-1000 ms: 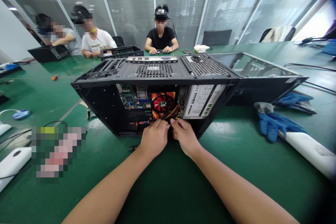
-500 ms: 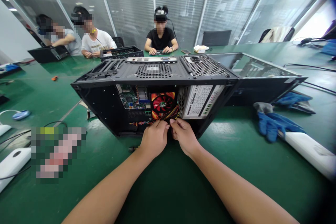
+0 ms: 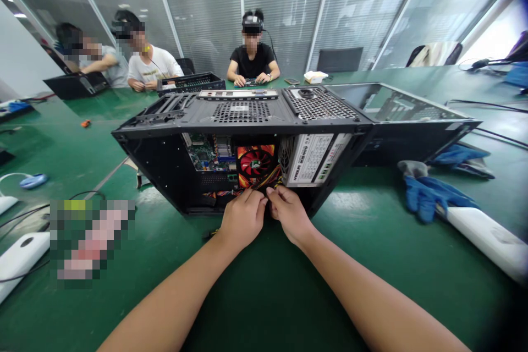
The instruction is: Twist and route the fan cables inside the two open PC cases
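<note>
both hands, left hand (image 3: 242, 219) and right hand (image 3: 290, 213), knuckles up, grip pinched on cables (image 3: 267, 180) inside computer case (image 3: 165, 121).

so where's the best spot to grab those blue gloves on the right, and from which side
Probably the bunched middle of the blue gloves, coming from the near left with the right hand. They lie flat on the green table, and a white device appears to cover their right end, so the left side is the open one.
</note>
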`<control>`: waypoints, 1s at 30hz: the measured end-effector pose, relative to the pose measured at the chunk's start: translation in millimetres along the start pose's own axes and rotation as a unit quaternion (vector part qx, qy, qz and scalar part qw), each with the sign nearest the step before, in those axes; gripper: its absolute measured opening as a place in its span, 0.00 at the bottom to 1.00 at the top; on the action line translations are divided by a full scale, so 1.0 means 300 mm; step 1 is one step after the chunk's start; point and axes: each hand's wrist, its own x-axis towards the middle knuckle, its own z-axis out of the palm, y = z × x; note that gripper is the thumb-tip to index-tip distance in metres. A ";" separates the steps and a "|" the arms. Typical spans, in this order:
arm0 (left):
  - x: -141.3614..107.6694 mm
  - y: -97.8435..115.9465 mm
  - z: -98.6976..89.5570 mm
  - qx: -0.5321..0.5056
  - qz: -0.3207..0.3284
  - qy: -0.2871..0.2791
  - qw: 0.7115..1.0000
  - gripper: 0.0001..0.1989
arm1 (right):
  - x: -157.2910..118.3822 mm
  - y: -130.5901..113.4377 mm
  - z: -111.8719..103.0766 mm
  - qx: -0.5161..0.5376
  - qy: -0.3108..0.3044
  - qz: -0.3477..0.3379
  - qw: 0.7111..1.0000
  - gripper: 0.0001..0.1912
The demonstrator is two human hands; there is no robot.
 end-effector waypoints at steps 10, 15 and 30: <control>0.009 0.002 0.002 0.040 -0.003 -0.001 0.999 0.09 | -0.001 -0.006 -0.001 0.009 -0.007 0.001 1.000 0.22; 0.006 0.000 0.001 0.043 -0.001 0.005 0.999 0.10 | -0.002 -0.011 0.000 0.008 -0.012 0.000 1.000 0.22; 0.008 0.002 -0.005 0.062 -0.001 0.002 0.998 0.10 | -0.003 -0.017 0.001 0.001 -0.012 0.000 1.000 0.22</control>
